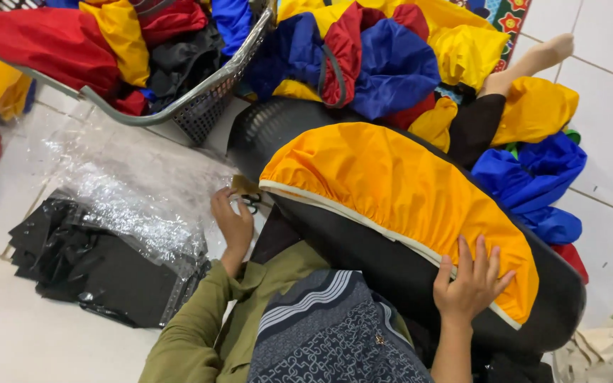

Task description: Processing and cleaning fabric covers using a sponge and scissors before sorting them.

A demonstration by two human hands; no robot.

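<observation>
A yellow-orange elasticated fabric cover point(399, 191) is stretched over one end of a black rounded form point(420, 276) that rests across my lap. My right hand point(471, 282) lies flat on the cover's lower edge, fingers spread. My left hand point(232, 221) reaches down to the floor beside the form, its fingers curled around small scissors point(251, 203) with a brown scrap next to them. Olive sleeves cover my arms.
A grey mesh basket point(200, 106) at the top left holds red, yellow and black covers. More blue, red and yellow covers point(384, 64) are piled behind the form. Clear plastic wrapping point(136, 191) and black bags point(86, 262) lie on the white tiles at left. A bare foot point(533, 60) shows top right.
</observation>
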